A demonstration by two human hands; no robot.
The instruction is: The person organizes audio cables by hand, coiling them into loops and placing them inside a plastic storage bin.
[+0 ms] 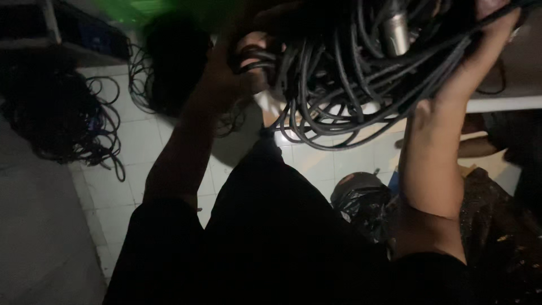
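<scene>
Black cable bundle [350,79] hangs gathered between both hands: left hand [240,62] at nine o'clock curls around loops, right hand [485,51] at three o'clock clasps strands to steady it.

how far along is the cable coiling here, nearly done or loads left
Looks partway. Done: most of the thick dark grey cable bundle already hangs in loops, a silver metal plug showing among them. In hand: the left hand grips the loops on one side, and the right hand supports the other. Left: a tangled black cable pile lies loose on the white tiled floor.
</scene>
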